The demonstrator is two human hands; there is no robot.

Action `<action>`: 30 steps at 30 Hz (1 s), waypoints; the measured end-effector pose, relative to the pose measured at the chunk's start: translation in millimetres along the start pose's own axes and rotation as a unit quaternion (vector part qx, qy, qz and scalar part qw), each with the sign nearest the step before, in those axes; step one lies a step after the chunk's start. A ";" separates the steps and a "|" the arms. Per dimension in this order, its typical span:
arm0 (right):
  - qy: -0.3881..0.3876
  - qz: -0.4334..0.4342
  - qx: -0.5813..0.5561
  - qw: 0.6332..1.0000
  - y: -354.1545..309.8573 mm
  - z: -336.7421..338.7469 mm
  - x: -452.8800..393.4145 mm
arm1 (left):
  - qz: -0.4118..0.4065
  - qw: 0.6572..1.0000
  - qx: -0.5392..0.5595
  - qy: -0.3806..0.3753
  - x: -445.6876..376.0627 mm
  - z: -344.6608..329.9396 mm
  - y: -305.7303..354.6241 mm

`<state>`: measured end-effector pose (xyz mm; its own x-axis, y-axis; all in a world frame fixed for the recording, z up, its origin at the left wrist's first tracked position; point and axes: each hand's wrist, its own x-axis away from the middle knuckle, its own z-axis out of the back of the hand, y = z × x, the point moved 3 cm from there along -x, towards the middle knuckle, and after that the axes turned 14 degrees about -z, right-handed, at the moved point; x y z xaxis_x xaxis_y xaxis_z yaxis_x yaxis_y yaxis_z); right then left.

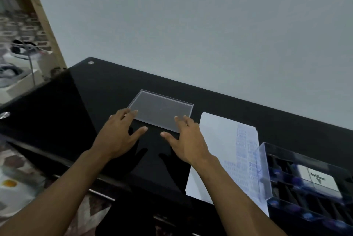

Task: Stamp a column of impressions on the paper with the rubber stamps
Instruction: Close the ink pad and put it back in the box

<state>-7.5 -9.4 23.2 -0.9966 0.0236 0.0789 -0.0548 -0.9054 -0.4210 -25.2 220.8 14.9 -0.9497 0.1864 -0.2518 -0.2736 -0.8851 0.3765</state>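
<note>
On the black table [107,90] our left hand [118,134] lies spread, fingertips touching the near-left corner of a clear lid [162,108]. Our right hand [188,138], also spread, touches its near-right corner; neither grips. Further right lies the paper [219,140], stamped in blue columns, then the clear box of rubber stamps [305,184].

I can't read the blue impressions on the paper [225,151]; they blur into smears. The stamp box [305,184] at the desk's [107,90] right end runs off the frame, its stamps dark blurs. My fingertips hide the clear lid's [162,110] near corners.
</note>
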 end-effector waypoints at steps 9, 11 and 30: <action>-0.019 -0.051 0.057 0.997 -0.6 -22.5 -56.8 | 0.026 0.998 0.020 -0.048 -55.0 -24.5 -52.3; -0.011 -0.046 0.068 0.997 -0.9 -27.1 -62.4 | 0.020 0.998 0.002 -0.059 -65.9 -30.3 -58.1; 0.095 -0.065 -0.053 0.992 -8.1 -26.9 -51.6 | 0.088 0.994 0.055 0.023 -75.6 -20.3 -26.3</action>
<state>42.6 8.2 -1.9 -0.9736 0.2262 -0.0293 -0.1798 -0.8399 -0.5121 56.9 221.4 6.0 -0.9771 0.0115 -0.2126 -0.1215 -0.8501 0.5125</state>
